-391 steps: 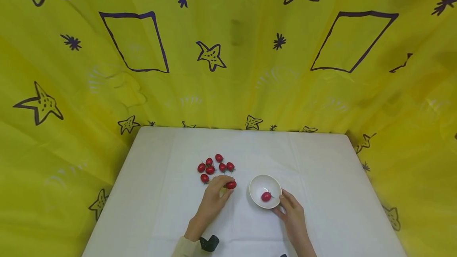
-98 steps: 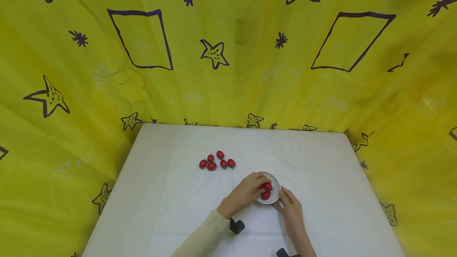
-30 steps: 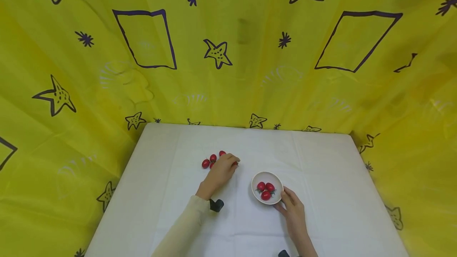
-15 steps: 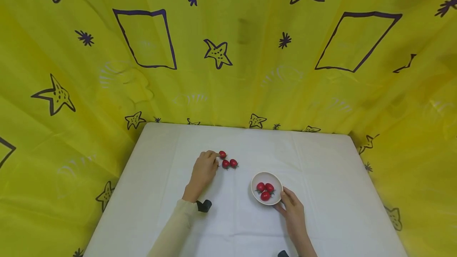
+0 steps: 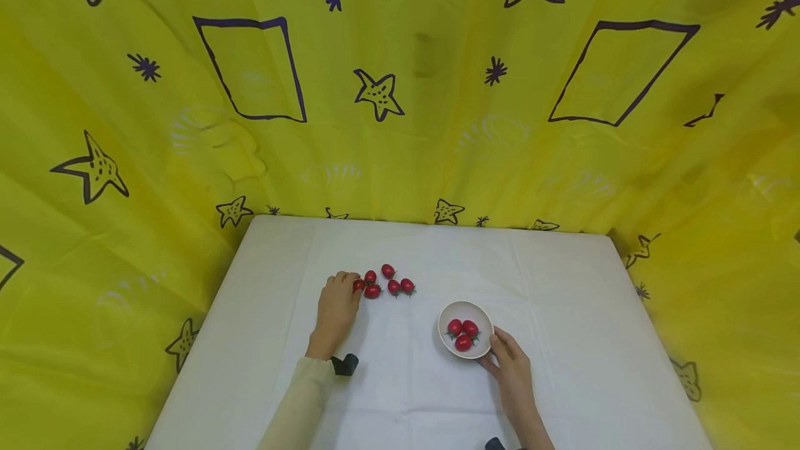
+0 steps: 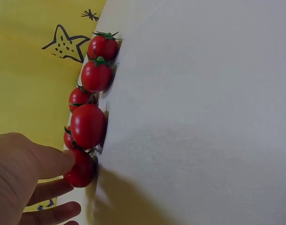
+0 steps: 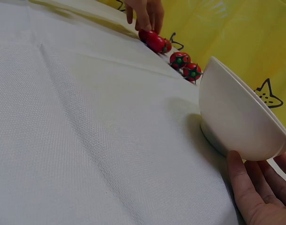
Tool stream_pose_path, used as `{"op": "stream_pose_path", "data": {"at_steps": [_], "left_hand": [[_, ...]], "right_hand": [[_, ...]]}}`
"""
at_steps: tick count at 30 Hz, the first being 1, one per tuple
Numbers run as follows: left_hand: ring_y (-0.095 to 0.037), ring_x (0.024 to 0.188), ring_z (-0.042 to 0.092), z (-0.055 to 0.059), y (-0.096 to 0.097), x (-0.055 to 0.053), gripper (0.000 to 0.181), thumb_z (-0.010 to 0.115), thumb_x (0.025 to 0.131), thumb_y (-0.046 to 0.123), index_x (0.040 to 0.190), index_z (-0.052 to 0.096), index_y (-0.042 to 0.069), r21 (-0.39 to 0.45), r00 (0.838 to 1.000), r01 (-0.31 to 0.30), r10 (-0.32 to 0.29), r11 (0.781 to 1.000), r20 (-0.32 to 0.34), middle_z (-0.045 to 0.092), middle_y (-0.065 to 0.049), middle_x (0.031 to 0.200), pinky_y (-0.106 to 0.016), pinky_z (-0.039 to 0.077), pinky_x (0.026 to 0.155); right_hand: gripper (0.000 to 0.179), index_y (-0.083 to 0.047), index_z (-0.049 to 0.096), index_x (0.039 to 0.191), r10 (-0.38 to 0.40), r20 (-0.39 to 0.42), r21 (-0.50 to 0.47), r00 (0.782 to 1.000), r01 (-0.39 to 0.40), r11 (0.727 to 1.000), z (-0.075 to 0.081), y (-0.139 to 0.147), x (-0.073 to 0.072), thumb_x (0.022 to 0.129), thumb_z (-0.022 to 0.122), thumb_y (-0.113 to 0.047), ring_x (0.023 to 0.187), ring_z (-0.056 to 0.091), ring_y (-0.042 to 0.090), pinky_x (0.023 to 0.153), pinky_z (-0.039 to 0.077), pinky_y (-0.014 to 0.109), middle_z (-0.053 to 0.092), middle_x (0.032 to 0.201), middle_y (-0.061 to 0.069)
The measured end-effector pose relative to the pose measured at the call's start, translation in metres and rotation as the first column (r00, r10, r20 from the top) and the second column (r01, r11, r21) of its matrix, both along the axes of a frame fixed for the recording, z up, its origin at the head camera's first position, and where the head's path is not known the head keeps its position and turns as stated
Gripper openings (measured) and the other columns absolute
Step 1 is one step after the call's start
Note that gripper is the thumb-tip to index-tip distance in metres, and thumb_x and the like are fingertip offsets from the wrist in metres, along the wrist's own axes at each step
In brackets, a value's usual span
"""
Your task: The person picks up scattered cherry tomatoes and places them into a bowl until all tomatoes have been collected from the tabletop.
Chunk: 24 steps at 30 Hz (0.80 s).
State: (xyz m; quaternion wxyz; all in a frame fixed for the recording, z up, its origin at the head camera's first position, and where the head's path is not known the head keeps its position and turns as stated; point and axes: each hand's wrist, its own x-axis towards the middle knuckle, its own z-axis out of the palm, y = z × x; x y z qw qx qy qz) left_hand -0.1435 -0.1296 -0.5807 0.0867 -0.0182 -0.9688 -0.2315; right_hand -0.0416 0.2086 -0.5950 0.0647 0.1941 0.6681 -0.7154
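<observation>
My left hand (image 5: 335, 309) has its thumb and fingers around the leftmost cherry tomato (image 5: 358, 285) of a loose group on the white table. In the left wrist view, the thumb presses the side of that red tomato (image 6: 81, 171), and a larger-looking one (image 6: 88, 125) sits right beside it. Several tomatoes with green stalks (image 5: 407, 286) lie just to the right. My right hand (image 5: 515, 373) grips the right side of a small white bowl (image 5: 445, 344), thumb at the rim and fingers low on its wall. Three cherry tomatoes (image 5: 462, 343) lie inside the bowl.
A white cloth covers the table (image 5: 562, 311). Yellow curtains (image 5: 400, 158) with dark star drawings hang behind and on both sides. A black wrist-worn piece (image 5: 346, 365) juts out at my left sleeve (image 5: 300, 394).
Within the last second, my left hand has moved left from the right-hand tomatoes to the leftmost one. The bowl held one tomato 13 seconds ago and holds three now. My right hand has stayed at the bowl.
</observation>
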Motion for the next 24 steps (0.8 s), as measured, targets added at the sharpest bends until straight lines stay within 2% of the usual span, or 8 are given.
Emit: {"op": "stream_pose_path", "data": {"at_steps": [3,7,14,21,24], "left_hand": [[-0.038,0.106,0.065,-0.002,-0.002,0.002,0.03,0.074,0.096,0.014,0.123,0.07,0.004,0.0,1.0,0.008,-0.008,1.0,0.02,0.072,-0.018,0.122,-0.05,0.059,0.085],[-0.037,0.101,0.066,-0.006,-0.004,0.004,0.031,0.075,0.095,0.015,0.123,0.07,0.003,0.01,1.0,0.009,-0.009,1.0,0.009,0.073,-0.018,0.118,-0.049,0.059,0.083],[-0.035,0.103,0.065,-0.013,-0.006,0.005,0.033,0.075,0.096,0.016,0.126,0.07,0.004,0.045,1.0,-0.014,0.013,0.999,0.016,0.074,-0.017,0.119,-0.048,0.059,0.089],[-0.035,0.105,0.065,-0.012,-0.007,0.009,0.032,0.073,0.097,0.015,0.126,0.068,0.001,0.094,1.0,-0.014,0.012,0.996,0.022,0.073,-0.018,0.119,-0.048,0.058,0.092],[-0.036,0.105,0.065,-0.013,-0.008,0.012,0.032,0.074,0.096,0.013,0.124,0.069,-0.001,0.148,1.0,-0.009,0.008,0.989,0.008,0.073,-0.019,0.117,-0.05,0.057,0.092]], "right_hand": [[0.057,-0.001,0.041,0.155,0.004,0.007,0.012,1.0,-0.004,1.0,0.001,-0.001,0.001,0.111,0.051,-0.035,0.115,0.06,-0.005,0.098,0.059,0.027,0.04,0.163,0.022],[0.057,-0.001,0.041,0.156,0.008,0.008,0.015,1.0,-0.008,1.0,0.001,-0.001,0.001,0.111,0.051,-0.035,0.121,0.059,-0.001,0.098,0.059,0.027,0.039,0.164,0.022],[0.057,0.0,0.041,0.155,0.008,0.0,0.005,1.0,-0.008,1.0,0.001,-0.002,0.0,0.111,0.05,-0.034,0.108,0.059,-0.011,0.097,0.059,0.026,0.04,0.163,0.023],[0.057,0.001,0.041,0.155,0.008,-0.007,-0.004,1.0,-0.008,1.0,0.002,-0.003,-0.001,0.111,0.05,-0.034,0.107,0.059,-0.013,0.097,0.059,0.026,0.04,0.163,0.023],[0.057,0.002,0.041,0.155,0.009,-0.006,-0.006,1.0,-0.009,1.0,0.001,-0.003,-0.001,0.111,0.05,-0.033,0.106,0.059,-0.013,0.097,0.059,0.026,0.04,0.162,0.023]]}}
